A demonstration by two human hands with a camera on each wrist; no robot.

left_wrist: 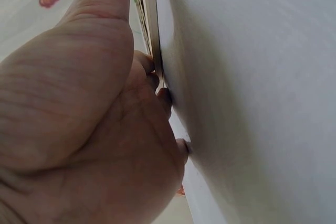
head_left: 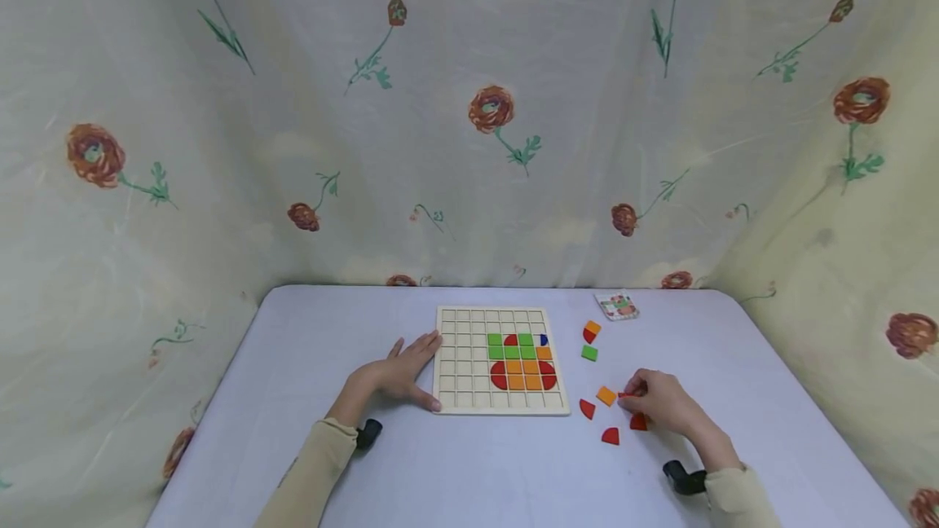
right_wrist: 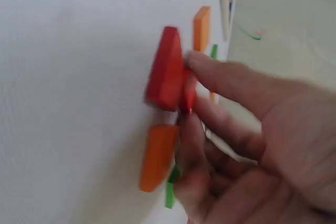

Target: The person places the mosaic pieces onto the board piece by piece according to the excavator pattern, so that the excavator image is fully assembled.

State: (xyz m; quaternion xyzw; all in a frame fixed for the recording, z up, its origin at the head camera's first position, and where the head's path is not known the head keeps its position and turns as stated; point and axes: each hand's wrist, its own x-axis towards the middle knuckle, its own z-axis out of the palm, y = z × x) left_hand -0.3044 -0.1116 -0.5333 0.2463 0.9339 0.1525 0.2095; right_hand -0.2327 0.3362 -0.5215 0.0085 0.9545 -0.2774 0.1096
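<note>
A pale gridded wooden board lies on the table, partly filled with green, orange, red and blue pieces toward its right side. My left hand rests at the board's left edge, fingers spread and touching it. To the right of the board my right hand pinches a red piece between thumb and fingers. Close below that hand lies a red quarter-round piece. An orange square sits just left of the fingertips. Two more red quarter-rounds, one left and one nearer, lie flat on the table.
Beyond these, a green square and an orange piece touching a red one lie beside the board's right edge. A patterned card is at the table's back. Flowered cloth hangs behind and at both sides.
</note>
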